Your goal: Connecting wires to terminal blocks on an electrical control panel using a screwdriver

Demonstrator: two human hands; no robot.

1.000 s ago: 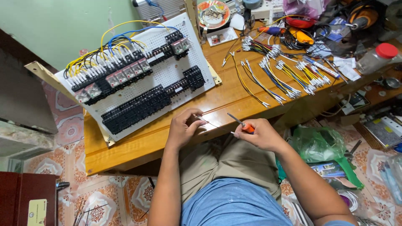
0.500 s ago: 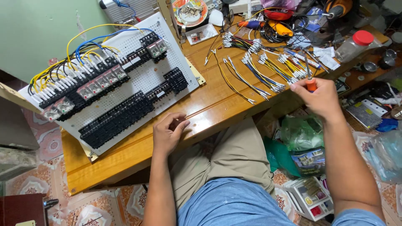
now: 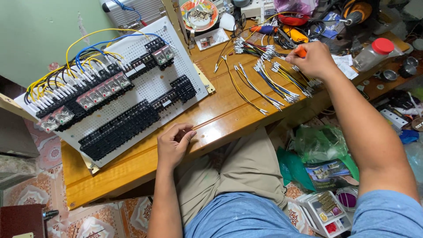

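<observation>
Head camera, single view: you look steeply down from above your lap onto the wooden table [image 3: 229, 117], at arm's length.

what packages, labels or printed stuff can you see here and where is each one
Clear plastic jar: far right of the bench, lying tilted, red lid.
Small card: flat on the bench below the patterned plate, white border, dark picture.
Printed booklet: on the floor right of the knee, dark cover, against green plastic bags.
White tags: small strips on the black blocks of the perforated panel.
</observation>
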